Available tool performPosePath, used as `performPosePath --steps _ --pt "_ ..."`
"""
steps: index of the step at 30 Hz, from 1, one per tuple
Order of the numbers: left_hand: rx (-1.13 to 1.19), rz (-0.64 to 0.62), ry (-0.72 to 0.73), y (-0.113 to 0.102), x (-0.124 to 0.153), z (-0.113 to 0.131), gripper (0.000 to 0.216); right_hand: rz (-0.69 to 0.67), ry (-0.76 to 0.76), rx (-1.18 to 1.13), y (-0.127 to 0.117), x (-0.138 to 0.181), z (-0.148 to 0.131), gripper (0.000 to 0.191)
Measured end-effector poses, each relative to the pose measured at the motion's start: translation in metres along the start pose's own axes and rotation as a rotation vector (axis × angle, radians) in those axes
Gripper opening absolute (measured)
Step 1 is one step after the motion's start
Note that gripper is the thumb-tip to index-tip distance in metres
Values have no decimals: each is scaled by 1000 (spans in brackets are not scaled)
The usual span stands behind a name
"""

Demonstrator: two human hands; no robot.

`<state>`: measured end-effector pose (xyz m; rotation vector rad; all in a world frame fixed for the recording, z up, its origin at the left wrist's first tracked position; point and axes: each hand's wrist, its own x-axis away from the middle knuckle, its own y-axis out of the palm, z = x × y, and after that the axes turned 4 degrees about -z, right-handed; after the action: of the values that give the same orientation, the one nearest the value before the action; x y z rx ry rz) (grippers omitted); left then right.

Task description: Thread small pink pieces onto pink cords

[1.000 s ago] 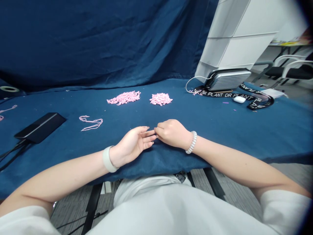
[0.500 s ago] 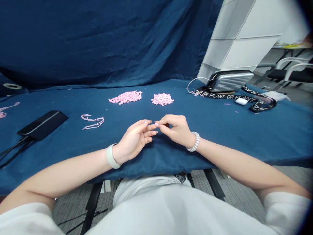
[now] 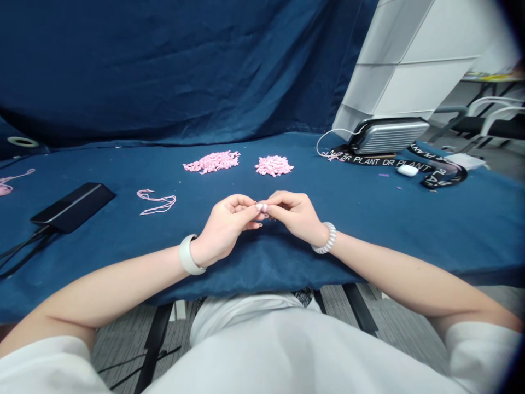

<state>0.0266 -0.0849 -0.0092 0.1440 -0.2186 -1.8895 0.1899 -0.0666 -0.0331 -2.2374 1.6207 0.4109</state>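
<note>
My left hand and my right hand meet tip to tip above the front part of the blue-covered table. Both are closed in a pinch, thumb against fingers. Whatever lies between the fingertips is too small and hidden to make out. Beyond the hands lie two heaps of small pink pieces: a wider pile on the left and a rounder pile on the right. Some loose pink strands rest on the cloth to the left of my left hand.
A black device with cables lies at left, near pink yarn at the edge. At back right stand a ridged silver case, a black lettered strap and a white earbud case. A blue curtain hangs behind.
My left hand has turned over and closed, its thumb now pinching beside the right fingertips. My right hand keeps its pinch nearly in place.
</note>
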Motion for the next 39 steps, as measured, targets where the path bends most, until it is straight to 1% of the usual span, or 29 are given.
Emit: performPosePath --steps 3,7,12,15,19,23,26,29,33,39 --pt "40 6 -2 0 -1 0 23 -9 -15 34 0 0 0 12" --pt "72 8 15 -1 -1 -1 26 -13 34 8 -2 -2 3 15" --pt "81 -5 -3 -1 -2 0 22 -6 77 -7 -4 -4 5 15" --pt "71 -20 -3 -2 -2 1 24 -7 117 -38 -4 -4 5 16" --pt "47 -6 -6 -2 -2 -1 28 -22 143 -61 -4 -4 5 18" --pt "43 -6 10 -3 -3 -1 24 -19 163 -78 -4 -4 5 19" --pt "45 -4 5 -3 -3 0 21 -5 214 -129 -4 -5 8 18" --pt "39 -13 -2 -3 -3 0 23 -6 252 -215 -3 -6 12 19" --pt "3 -14 7 -4 -4 -1 28 -17 267 -271 -3 -6 15 18" --pt "-36 -15 35 -5 -4 -1 23 -15 291 -313 -2 -6 12 15"
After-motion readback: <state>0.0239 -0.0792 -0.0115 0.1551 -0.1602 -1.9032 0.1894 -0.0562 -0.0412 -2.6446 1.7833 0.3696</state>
